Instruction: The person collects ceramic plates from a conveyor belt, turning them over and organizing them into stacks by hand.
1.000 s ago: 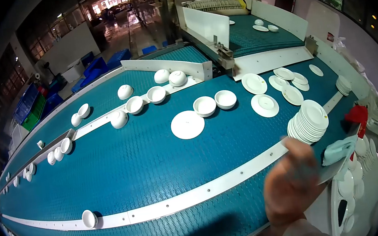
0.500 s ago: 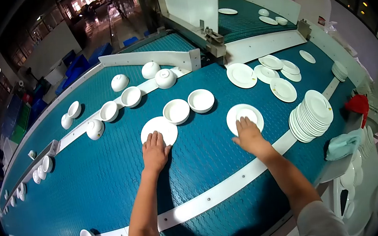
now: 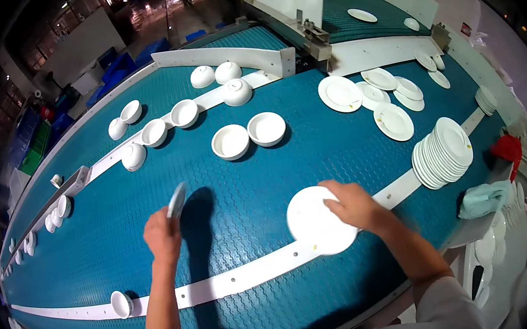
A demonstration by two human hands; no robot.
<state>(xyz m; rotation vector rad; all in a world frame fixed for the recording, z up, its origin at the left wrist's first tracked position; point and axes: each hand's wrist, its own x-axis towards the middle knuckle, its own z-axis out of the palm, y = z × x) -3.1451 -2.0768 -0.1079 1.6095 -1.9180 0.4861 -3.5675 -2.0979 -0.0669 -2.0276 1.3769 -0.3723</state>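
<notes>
My left hand (image 3: 163,234) is closed on a white plate (image 3: 178,200), tilted up so that it shows nearly edge-on above the belt. My right hand (image 3: 356,205) grips the right rim of another white plate (image 3: 316,223), its thumb lying over the top face. A small yellowish speck marks that plate's lower edge. Just beyond my hands, two white bowls (image 3: 230,143) stand side by side on the teal belt (image 3: 237,215). To the right of my right hand is a leaning stack of white plates (image 3: 440,155).
Several loose plates (image 3: 394,122) lie overlapping at the back right. More bowls (image 3: 184,114) line the white divider strip. One bowl (image 3: 121,304) rests on its side on the near strip. A pale green cloth (image 3: 484,200) and red cloth (image 3: 507,150) are at the right edge.
Both hands have gone from resting on plates to holding them up off the belt. The left hand moved left and the right hand came nearer. Another plate and bowl have come in at upper right.
</notes>
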